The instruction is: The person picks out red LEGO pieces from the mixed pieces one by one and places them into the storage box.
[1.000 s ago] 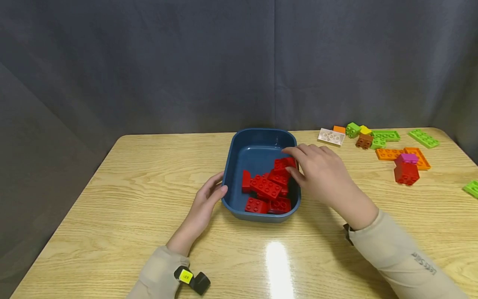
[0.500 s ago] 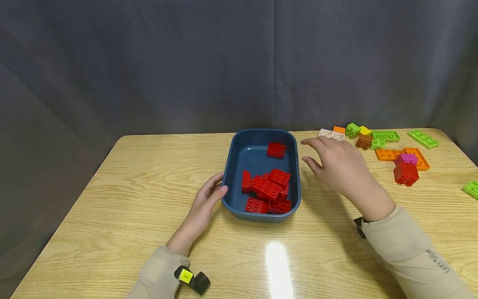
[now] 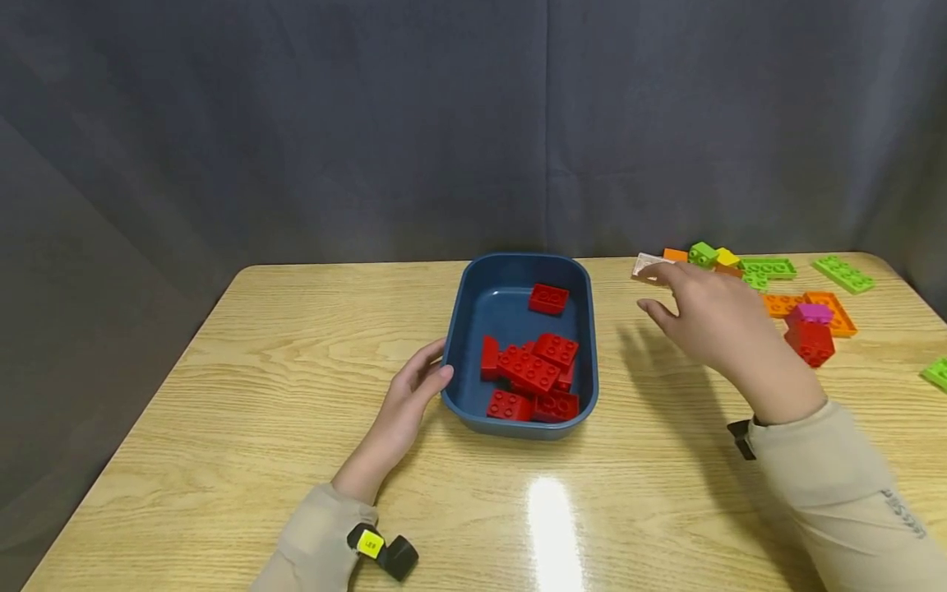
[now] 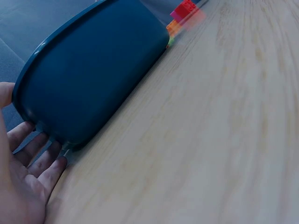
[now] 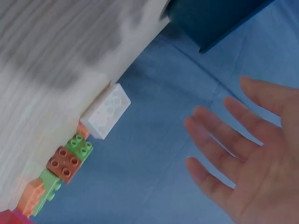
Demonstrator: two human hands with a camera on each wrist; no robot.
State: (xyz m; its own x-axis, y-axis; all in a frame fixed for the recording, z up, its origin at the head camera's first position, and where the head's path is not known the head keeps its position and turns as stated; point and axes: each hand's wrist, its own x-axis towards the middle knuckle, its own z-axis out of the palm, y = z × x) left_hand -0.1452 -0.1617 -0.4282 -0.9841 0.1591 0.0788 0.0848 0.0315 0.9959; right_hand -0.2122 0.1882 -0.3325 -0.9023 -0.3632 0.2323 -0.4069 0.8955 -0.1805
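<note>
Left hand [image 3: 403,403] rests flat-fingered against the blue tray [image 3: 473,300]; empty, spread right hand [image 3: 713,316] hovers near light, rigid bricks [image 3: 810,333], probably best pinched by their sides.

Grey curtain backdrop [image 3: 370,123], glossy wooden table [image 3: 259,395]

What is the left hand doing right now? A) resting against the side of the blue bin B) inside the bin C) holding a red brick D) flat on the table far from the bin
A: the left hand lies with its fingers against the outer wall of the blue bin, holding no brick.
</note>
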